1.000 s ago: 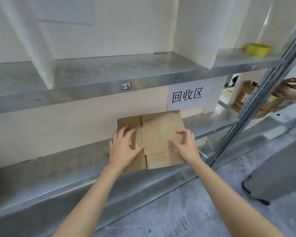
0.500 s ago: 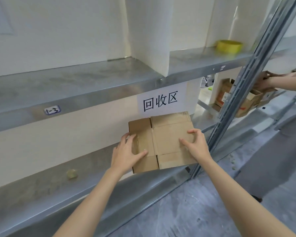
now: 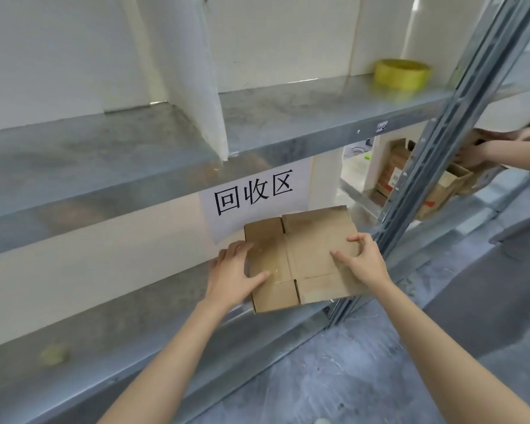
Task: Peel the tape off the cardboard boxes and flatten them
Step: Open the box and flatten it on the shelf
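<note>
Head view: my left hand gripped the left edge of the flattened cardboard box, thumb laid across its top face. My right hand clasped the right side, thumb and forefinger curled onto the top. The box's near edge overhung the front lip of the lower metal shelf, just left of the steel upright. A small yellowish lump lay on that shelf, well to the left. Behind the box hung a paper sign with three printed characters. The upper shelf carried a yellow tape roll. Far right, another person's hands were on a brown carton.
</note>
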Action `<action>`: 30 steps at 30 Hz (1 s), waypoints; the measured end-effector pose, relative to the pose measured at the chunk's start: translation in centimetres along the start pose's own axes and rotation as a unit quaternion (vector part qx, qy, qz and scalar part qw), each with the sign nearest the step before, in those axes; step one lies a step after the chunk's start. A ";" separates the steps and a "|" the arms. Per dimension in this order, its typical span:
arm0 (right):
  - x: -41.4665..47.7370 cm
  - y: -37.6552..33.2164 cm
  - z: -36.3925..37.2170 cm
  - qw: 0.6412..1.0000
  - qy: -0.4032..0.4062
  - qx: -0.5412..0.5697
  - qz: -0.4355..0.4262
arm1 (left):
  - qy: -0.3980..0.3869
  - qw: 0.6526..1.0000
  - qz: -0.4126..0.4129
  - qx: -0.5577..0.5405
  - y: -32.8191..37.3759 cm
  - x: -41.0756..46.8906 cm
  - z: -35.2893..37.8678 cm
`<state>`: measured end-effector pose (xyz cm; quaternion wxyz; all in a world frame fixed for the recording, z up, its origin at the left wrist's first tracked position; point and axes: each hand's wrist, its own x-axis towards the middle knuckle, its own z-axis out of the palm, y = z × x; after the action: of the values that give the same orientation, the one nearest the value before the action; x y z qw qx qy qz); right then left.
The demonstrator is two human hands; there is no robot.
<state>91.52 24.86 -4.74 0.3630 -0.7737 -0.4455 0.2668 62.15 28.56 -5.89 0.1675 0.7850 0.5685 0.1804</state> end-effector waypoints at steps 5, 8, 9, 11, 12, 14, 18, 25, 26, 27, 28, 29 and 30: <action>6.2 1.9 -0.6 0.998 -0.051 -0.043 -0.019 | 0.028 0.997 -0.062 0.045 1.7 2.1 2.1; 9.4 3.5 -0.7 0.994 -0.084 -0.063 -0.026 | 0.045 0.992 -0.092 0.067 2.8 3.1 3.7; 10.4 4.0 -0.7 0.993 -0.094 -0.069 -0.031 | 0.049 0.991 -0.104 0.073 3.1 3.4 4.3; 12.4 4.8 -0.6 0.990 -0.110 -0.076 -0.034 | 0.055 0.986 -0.128 0.087 3.7 3.8 5.3; 13.2 5.1 -0.6 0.989 -0.117 -0.078 -0.034 | 0.054 0.985 -0.138 0.093 3.9 4.0 5.9; 14.6 5.9 -0.4 0.987 -0.129 -0.086 -0.033 | 0.047 0.982 -0.152 0.104 4.3 4.2 6.9; 16.9 7.4 -0.2 0.986 -0.132 -0.095 -0.041 | 0.039 0.977 -0.176 0.118 4.8 4.6 8.4; 18.6 9.7 -0.1 0.985 -0.107 -0.120 -0.053 | 0.045 0.972 -0.192 0.127 6.2 5.4 9.8; 18.8 10.0 -0.1 0.984 -0.099 -0.133 -0.066 | 0.048 0.972 -0.193 0.128 6.3 5.5 9.9; 18.9 10.2 -0.1 0.981 -0.091 -0.154 -0.082 | 0.050 0.971 -0.193 0.130 6.5 5.5 10.0; 18.9 10.2 0.0 0.976 -0.085 -0.176 -0.098 | 0.052 0.971 -0.194 0.128 6.7 5.6 10.1; 19.0 10.2 0.0 0.971 -0.083 -0.193 -0.111 | 0.054 0.972 -0.194 0.125 6.8 5.6 10.1; 19.1 10.0 0.0 0.968 -0.086 -0.203 -0.120 | 0.056 0.972 -0.194 0.122 6.9 5.7 10.1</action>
<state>105.35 38.33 -14.46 0.1882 -0.7463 -0.6092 0.1909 74.29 31.32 -10.98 0.0700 0.6628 0.7363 0.1170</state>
